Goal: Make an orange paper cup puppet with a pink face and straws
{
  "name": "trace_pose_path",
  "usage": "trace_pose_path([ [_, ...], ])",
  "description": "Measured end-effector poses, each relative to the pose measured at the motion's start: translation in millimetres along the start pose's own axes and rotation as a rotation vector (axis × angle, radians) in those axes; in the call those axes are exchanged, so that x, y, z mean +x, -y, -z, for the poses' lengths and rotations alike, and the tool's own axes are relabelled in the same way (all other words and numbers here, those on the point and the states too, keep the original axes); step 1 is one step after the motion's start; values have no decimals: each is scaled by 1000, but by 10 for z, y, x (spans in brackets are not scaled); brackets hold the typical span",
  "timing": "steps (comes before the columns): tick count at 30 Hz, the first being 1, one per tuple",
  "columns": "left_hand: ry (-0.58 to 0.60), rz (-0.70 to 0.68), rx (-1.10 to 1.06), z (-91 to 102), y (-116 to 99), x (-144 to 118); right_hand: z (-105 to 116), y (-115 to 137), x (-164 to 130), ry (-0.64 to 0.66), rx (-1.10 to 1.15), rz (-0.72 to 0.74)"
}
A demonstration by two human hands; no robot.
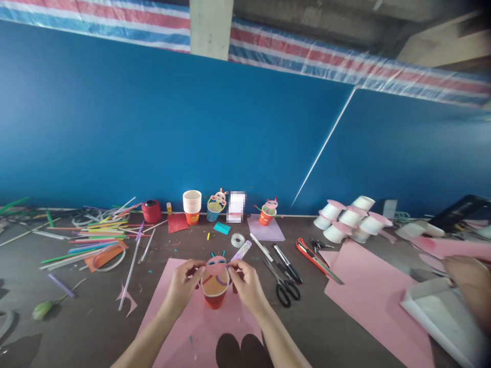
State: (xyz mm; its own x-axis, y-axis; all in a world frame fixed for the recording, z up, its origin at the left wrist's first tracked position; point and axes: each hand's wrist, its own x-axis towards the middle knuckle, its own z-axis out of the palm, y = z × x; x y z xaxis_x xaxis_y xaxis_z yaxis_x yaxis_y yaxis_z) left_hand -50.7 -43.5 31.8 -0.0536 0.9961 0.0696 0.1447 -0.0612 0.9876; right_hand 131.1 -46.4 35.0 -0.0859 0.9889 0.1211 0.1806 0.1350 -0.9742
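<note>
Both hands, left (183, 284) and right (245, 282), pinched a decorated red paper cup (215, 287) on a pink sheet (169, 306); stacked cups (192, 206) stood behind on a cluttered brown surface (95, 317) before a blue wall (153, 128)

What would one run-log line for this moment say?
left hand: on cup craft | right hand: on cup craft | under: pink paper | nearby: scissors
</note>
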Motion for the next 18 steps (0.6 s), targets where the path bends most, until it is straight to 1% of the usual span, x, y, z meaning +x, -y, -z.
trace_pose_path([
  [9,0,-16,-27,31,20,19,5,34,18,-2,9,19],
  [11,0,-7,-23,42,24,14,3,42,16,16,16,19],
  [14,-5,11,-18,53,28,-6,-11,45,7,45,48,-20],
  [18,-13,29,-56,61,48,-34,-29,37,-6,26,73,-49],
])
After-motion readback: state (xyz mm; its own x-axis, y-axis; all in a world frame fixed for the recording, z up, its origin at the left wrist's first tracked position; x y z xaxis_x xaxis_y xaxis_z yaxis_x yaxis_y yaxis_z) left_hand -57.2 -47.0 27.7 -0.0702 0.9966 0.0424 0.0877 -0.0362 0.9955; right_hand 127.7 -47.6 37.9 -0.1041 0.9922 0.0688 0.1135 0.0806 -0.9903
